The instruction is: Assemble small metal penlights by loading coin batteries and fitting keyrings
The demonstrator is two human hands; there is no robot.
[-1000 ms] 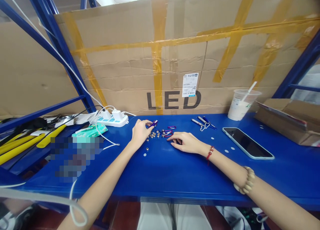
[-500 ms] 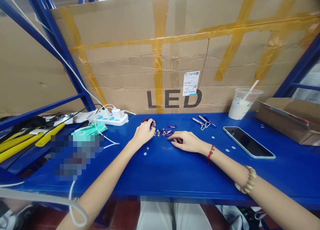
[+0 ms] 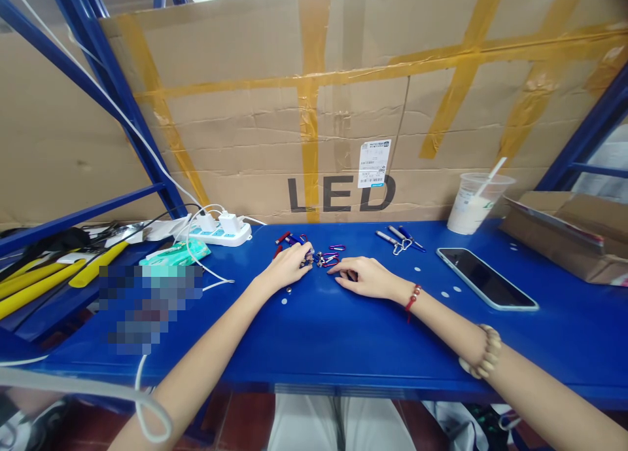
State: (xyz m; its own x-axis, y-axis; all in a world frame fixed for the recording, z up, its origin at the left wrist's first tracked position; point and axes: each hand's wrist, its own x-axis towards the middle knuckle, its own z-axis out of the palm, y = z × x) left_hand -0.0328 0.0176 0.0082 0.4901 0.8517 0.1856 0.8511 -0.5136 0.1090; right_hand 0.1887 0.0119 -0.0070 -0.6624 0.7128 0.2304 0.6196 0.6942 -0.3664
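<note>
My left hand (image 3: 288,266) is over the small metal parts at the middle of the blue table, its fingers bent down and drawn together. What they grip, if anything, is hidden. Behind that hand lie red and blue slim pieces (image 3: 290,239), partly covered by it. To its right is a cluster of small carabiners (image 3: 328,260), with a single carabiner (image 3: 337,247) just behind. My right hand (image 3: 366,276) rests on the table, loosely curved, fingers apart with nothing visible in them. Its index fingertip is close to the cluster.
A small pen-like group with metal clips (image 3: 400,239) lies at the back. Further right are a phone (image 3: 485,277), a drink cup (image 3: 473,205) and an open cardboard box (image 3: 559,235). A power strip (image 3: 230,235) and green packet (image 3: 171,254) sit left.
My left hand has moved toward me and slightly right, from the red and blue pieces onto the small metal parts. Those pieces now show behind it. My right hand has stayed still.
</note>
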